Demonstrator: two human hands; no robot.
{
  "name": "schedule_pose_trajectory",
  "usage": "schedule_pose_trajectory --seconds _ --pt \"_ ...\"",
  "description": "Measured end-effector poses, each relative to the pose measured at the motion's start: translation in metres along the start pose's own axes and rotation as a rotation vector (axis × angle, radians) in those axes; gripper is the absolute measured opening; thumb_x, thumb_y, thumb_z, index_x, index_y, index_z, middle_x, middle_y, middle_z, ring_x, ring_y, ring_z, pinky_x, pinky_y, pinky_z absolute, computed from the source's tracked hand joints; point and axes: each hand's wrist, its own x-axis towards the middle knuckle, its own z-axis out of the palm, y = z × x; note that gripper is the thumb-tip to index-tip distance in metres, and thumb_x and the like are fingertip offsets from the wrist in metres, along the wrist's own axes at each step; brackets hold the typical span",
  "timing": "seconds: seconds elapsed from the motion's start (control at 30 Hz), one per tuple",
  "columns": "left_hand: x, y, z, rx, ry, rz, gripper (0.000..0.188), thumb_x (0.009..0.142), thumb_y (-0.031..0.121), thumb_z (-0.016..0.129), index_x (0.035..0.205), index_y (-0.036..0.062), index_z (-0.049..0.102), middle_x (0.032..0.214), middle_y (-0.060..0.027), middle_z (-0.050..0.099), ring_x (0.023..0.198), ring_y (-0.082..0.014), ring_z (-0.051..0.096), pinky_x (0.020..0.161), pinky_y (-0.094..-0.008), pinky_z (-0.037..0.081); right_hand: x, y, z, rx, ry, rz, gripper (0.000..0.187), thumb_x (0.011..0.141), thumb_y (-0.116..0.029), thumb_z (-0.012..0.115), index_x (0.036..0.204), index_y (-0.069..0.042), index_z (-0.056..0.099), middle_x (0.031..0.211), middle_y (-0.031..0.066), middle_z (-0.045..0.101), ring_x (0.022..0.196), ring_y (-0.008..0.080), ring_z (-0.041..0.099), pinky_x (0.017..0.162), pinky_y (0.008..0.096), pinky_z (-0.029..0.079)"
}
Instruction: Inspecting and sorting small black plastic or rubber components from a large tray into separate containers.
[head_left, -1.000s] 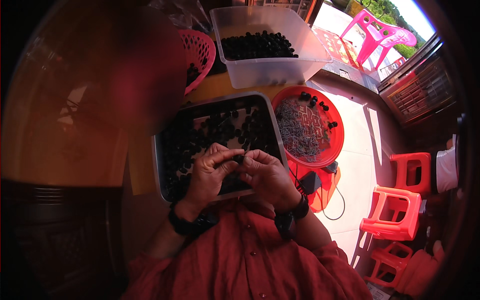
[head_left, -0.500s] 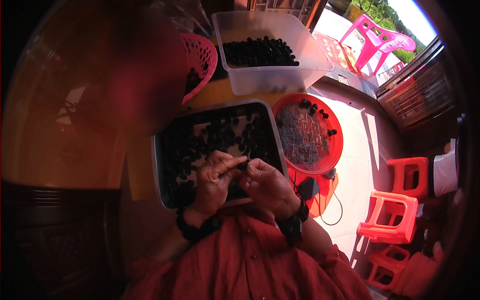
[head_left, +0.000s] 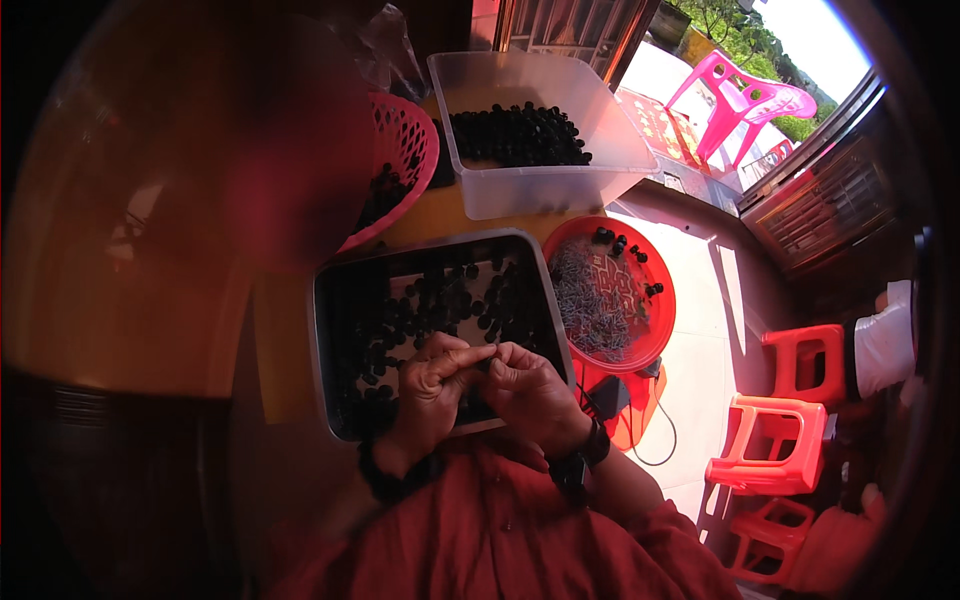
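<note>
The left hand (head_left: 428,388) and right hand (head_left: 536,392) have their fingers pinched together around a small black piece (head_left: 484,366), barely visible to me, over the near end of the tray (head_left: 549,300), where I'd use a light, steady hold, low down, against slips.

Here's the yellow-brown desk (head_left: 425,220), reaching out beyond the right grip (head_left: 535,392): a dark tray (head_left: 322,370) covers its near part, under the grip, with a clear bin (head_left: 550,190) and pink basket (head_left: 432,152) standing farther ahead! Rightward, red stools (head_left: 765,473) dot the pale floor (head_left: 700,330).
</note>
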Motion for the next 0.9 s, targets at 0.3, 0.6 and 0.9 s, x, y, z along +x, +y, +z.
schedule_pose_trajectory --seconds 0.3,0.6,0.9 --pt "0.000 0.019 -0.018 0.038 0.010 -0.187 0.055 0.075 -0.008 0.064 0.126 0.0094 0.053 0.107 -0.0033 0.049 0.083 -0.0082 0.051 0.076 -0.0226 0.048 0.026 -0.066 0.019 0.071 -0.073 -0.082 0.003 0.090 -0.003 0.055 0.092 -0.001 0.053 0.091 0.0079 0.059 0.083 0.0156 0.058 0.077 0.0240 0.050" --pt "0.006 0.015 -0.074 0.098 0.002 -0.449 0.041 0.081 -0.002 0.064 0.120 0.0013 0.053 0.104 -0.0050 0.047 0.080 -0.0073 0.052 0.072 -0.0206 0.047 0.028 -0.083 0.028 -1.137 -0.081 -0.267 0.024 0.089 -0.013 0.058 0.107 0.003 0.059 0.099 0.0132 0.063 0.092 0.0220 0.063 0.077 0.0317 0.051" --pt "0.032 0.024 -0.068 0.158 -0.126 -0.407 0.040 0.081 -0.002 0.064 0.119 0.0020 0.053 0.106 -0.0047 0.051 0.082 -0.0077 0.054 0.074 -0.0216 0.047 0.029 -0.016 -0.001 -2.059 -0.140 -0.796 0.029 0.071 -0.007 0.060 0.100 -0.010 0.064 0.102 0.0075 0.060 0.106 0.0255 0.053 0.086 0.0414 0.044"
